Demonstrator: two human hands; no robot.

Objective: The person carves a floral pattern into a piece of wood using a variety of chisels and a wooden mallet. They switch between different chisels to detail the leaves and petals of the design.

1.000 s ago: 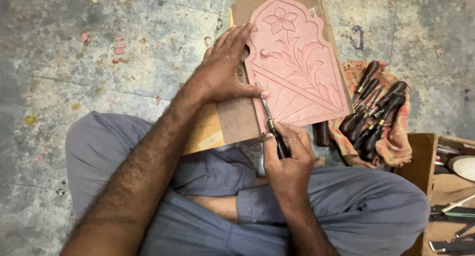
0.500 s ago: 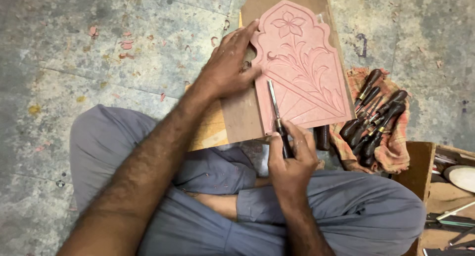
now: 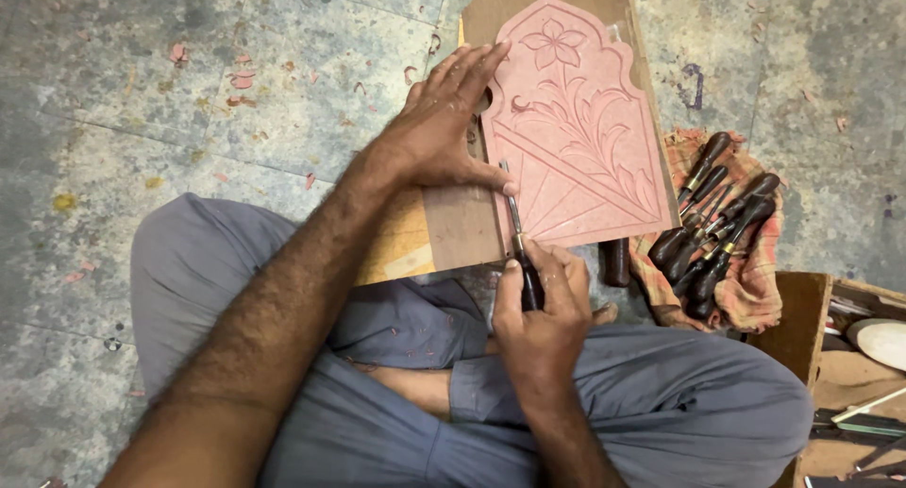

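Pink arched panel [image 3: 580, 134], carved with a flower and leaves, lies on a brown board [image 3: 462, 228] across the lap. Left hand [image 3: 444, 125] reaches forward, fingers spread flat, pressing the panel's left edge. Right hand [image 3: 543, 309] is curled tight round a dark-handled chisel [image 3: 522, 252], blade on the lower left corner. Spare chisels [image 3: 713, 228] sit on checked cloth [image 3: 755, 290] just right.

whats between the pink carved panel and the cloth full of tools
One dark tool handle lies loose there, below the pink carved panel, left of the cloth; head view.

spare chisels [image 3: 713, 226] — on checked cloth [image 3: 755, 290] | wooden box [image 3: 854, 375] | stone floor [image 3: 142, 120]
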